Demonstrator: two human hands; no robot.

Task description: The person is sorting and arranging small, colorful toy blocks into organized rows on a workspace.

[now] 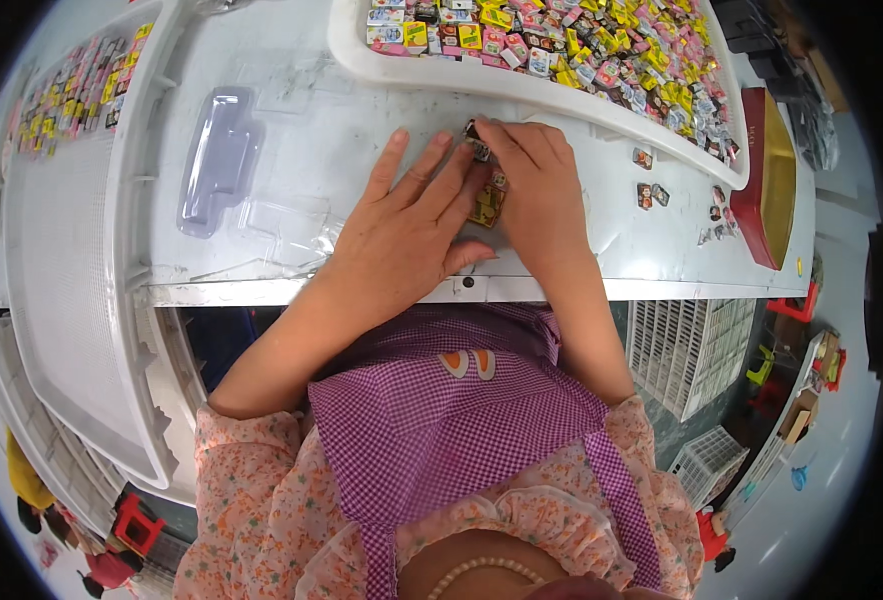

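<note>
Between my hands, a short row of small printed boxes stands on the white tabletop; its near end is a yellow-brown box (pixel 487 206) and its far end a dark box (pixel 477 143). My left hand (pixel 397 225) lies palm down along the row's left side, fingers stretched and apart, index finger against the boxes. From the right, my right hand (pixel 545 190) has its fingers bent and closed on the dark box at the far end. My fingers hide the middle of the row. To the left lies a clear plastic blister tray (pixel 219 165).
A white bin (pixel 392 68) full of small colourful boxes stands at the back. Several loose boxes (pixel 646 195) lie at right, near a red and gold box (pixel 768 180). At left, a white tray (pixel 62 270) holds filled clear packs (pixel 80 92).
</note>
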